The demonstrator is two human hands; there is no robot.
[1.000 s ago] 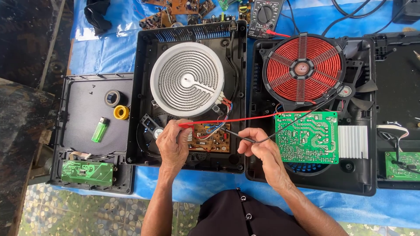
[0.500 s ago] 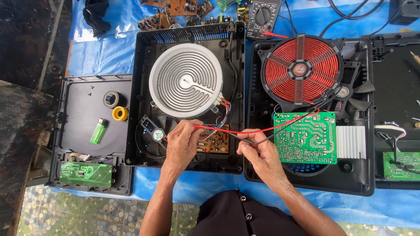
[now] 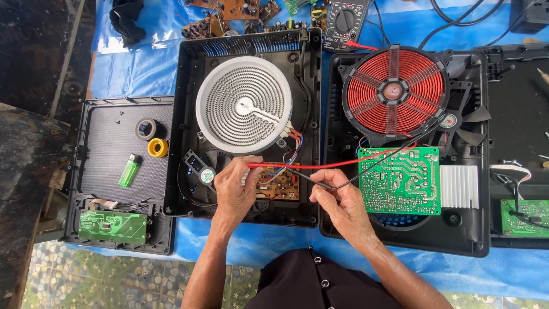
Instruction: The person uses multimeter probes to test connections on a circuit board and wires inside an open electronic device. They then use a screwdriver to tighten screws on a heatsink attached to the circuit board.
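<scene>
Fingers of the left hand (image 3: 237, 191) pinched the red probe (image 3: 269, 166) over the brown circuit board (image 3: 280, 186), near the white spiral heater (image 3: 244, 105). Right hand (image 3: 340, 203) fingers clamped the black probe (image 3: 311, 178), just left of the green board (image 3: 400, 180).

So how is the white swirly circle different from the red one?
The white spiral disc is pale grey-white with one long winding groove; the red coil is copper-red, crossed by dark spokes. The white spiral disc sits in the middle casing, above both hands; the red coil sits in the casing to the right. Both are round and flat.
</scene>
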